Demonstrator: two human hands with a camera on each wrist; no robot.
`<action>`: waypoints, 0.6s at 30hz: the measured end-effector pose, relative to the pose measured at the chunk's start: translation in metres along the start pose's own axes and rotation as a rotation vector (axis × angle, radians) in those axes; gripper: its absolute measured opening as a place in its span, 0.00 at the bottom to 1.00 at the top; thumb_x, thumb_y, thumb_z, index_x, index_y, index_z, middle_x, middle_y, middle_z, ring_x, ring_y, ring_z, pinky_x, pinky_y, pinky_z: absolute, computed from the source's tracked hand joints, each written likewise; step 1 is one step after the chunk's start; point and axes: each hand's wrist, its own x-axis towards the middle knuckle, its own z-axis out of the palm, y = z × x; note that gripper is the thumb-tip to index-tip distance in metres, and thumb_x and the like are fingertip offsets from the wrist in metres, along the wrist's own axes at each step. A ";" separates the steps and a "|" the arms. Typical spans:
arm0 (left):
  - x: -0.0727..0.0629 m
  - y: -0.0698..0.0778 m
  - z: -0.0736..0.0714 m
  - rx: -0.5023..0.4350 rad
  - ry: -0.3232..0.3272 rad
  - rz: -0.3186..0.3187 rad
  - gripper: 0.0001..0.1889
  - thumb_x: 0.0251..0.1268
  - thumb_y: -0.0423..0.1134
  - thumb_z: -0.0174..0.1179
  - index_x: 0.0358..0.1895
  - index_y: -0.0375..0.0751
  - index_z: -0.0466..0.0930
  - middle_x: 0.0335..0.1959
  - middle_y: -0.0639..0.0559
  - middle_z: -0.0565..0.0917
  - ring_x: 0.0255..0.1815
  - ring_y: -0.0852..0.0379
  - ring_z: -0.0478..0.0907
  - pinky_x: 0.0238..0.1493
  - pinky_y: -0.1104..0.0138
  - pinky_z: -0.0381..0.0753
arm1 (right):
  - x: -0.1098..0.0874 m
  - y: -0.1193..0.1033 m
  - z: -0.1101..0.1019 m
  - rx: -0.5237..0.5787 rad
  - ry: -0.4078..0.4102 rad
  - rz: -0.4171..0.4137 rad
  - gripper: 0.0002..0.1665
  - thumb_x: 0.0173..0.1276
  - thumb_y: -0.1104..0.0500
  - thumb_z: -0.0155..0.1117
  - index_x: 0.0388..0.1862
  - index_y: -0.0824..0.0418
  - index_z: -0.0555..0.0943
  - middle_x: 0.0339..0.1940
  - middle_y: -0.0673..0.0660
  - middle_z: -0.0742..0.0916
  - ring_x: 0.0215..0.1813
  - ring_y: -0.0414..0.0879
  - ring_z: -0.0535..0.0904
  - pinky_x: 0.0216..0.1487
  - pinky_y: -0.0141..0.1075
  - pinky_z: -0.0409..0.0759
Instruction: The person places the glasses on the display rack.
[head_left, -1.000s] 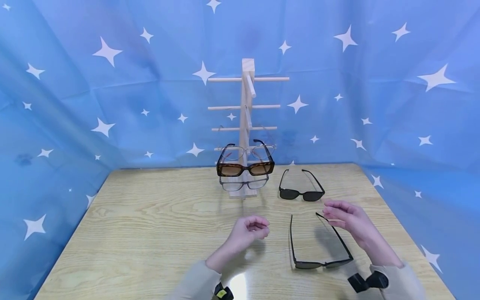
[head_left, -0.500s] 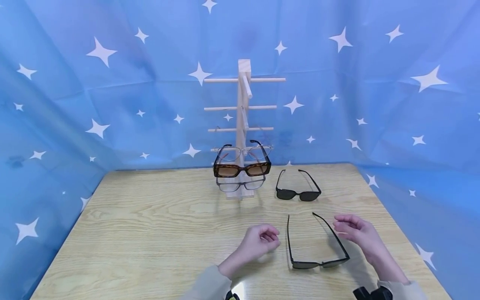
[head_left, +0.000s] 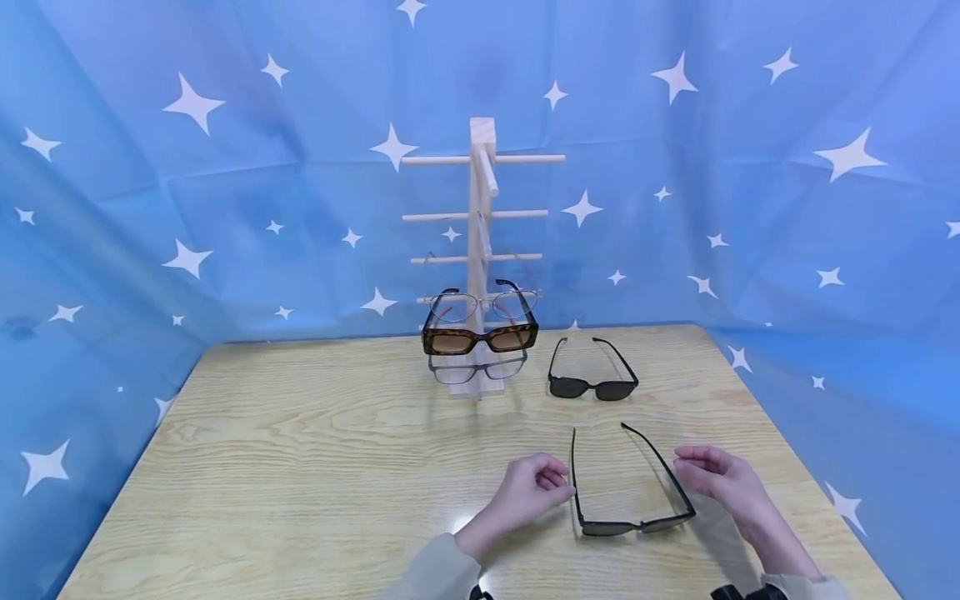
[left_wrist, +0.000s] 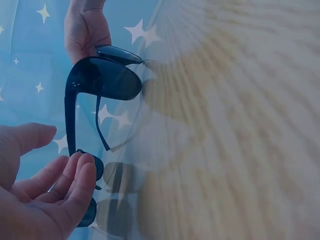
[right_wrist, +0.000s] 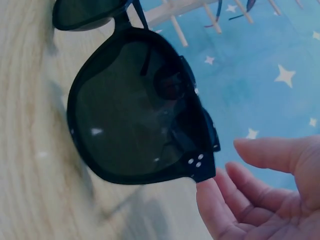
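Observation:
Black sunglasses [head_left: 609, 528] lie on the table with temples unfolded and pointing away from me, dark lenses toward my side. My left hand [head_left: 528, 492] is at their left temple, fingers loosely bent; in the left wrist view the thumb stands apart from the fingers, and whether the fingertips touch the temple I cannot tell. Beyond the right temple is my right hand [head_left: 727, 483], its thumb and fingers spread apart in the right wrist view, where the large dark lens [right_wrist: 130, 110] and three dots at the hinge show. Neither hand grips the frame.
A wooden rack [head_left: 482, 133] with crossbars stands behind, bearing wire-rimmed glasses [head_left: 516, 306], tortoiseshell sunglasses [head_left: 480, 340] and grey-framed glasses [head_left: 453, 375]. Other black sunglasses [head_left: 614, 390] lie to its right. A blue starred curtain [head_left: 300, 192] surrounds the wooden table [head_left: 300, 467].
My left hand has moved right, up to the left temple. My right hand has moved right and toward me, from above the temple tip to beside it. The view has shifted slightly; the sunglasses stay put.

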 end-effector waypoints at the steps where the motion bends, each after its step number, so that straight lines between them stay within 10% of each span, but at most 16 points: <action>1: 0.000 0.000 0.001 0.006 0.003 -0.002 0.09 0.51 0.26 0.66 0.36 0.27 0.80 0.28 0.42 0.83 0.26 0.67 0.75 0.32 0.77 0.78 | 0.000 0.001 0.000 -0.001 -0.006 0.008 0.19 0.66 0.62 0.61 0.51 0.74 0.75 0.36 0.47 0.84 0.37 0.34 0.79 0.39 0.29 0.80; 18: 0.000 0.002 0.009 -0.003 0.012 -0.091 0.08 0.50 0.28 0.67 0.33 0.29 0.79 0.23 0.53 0.80 0.22 0.70 0.71 0.26 0.78 0.76 | -0.005 0.006 0.000 -0.065 -0.051 0.128 0.22 0.66 0.59 0.61 0.49 0.77 0.76 0.32 0.47 0.85 0.34 0.33 0.77 0.35 0.30 0.78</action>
